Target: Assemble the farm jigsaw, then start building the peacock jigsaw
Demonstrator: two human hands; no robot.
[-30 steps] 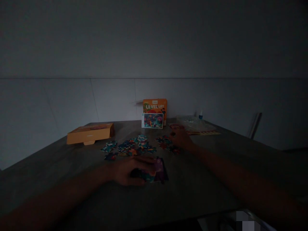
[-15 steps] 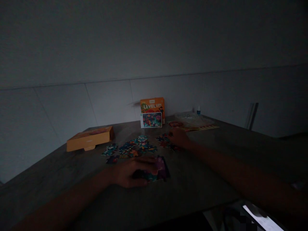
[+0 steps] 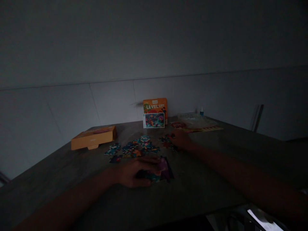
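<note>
Grey wall above a dark table

Watching from my remote seat, I find the joined part of the puzzle close to the table's near side, partly covered by the left hand. That hand lies over it with fingers stretched out and thumb apart. Well away from it, the right hand is at the right-hand group of loose pieces; it's too dark for me to tell whether its fingers pinch one. I see a larger pile beyond the left hand. Farther back, a picture card stands before an upright orange box. Another box lies at left, and a small bottle stands at right.
</note>
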